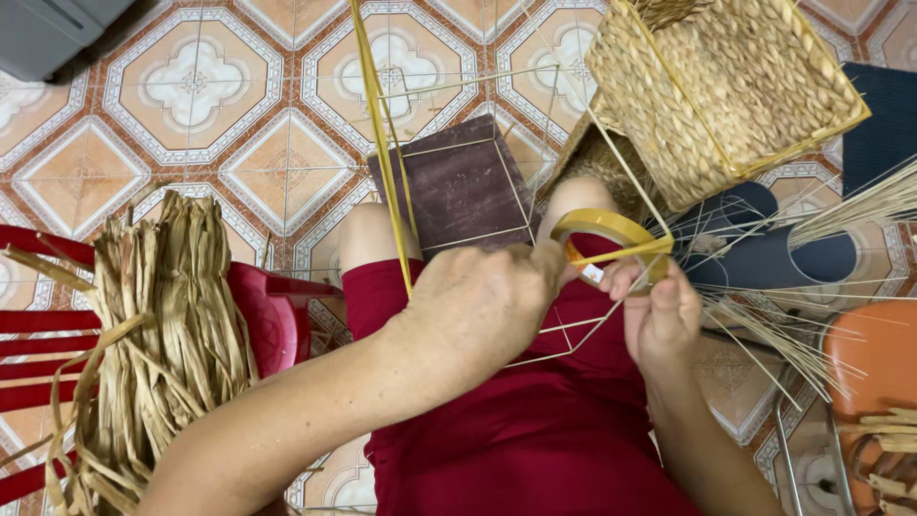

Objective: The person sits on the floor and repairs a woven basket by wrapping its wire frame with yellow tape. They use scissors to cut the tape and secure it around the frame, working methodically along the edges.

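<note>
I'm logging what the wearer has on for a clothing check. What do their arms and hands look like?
Both forearms are bare, with no sleeves in view. The left hand and right hand wear no gloves; I can make out no rings, watch or bracelet.

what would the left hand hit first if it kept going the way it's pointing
The left hand points rightward at the tape roll and the right hand. It already touches the roll, so probably the right hand's fingers, though depth is unclear.

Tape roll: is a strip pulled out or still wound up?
Pulled out. A short strip runs from the tape roll toward the right hand; the left hand steadies the roll.
</note>
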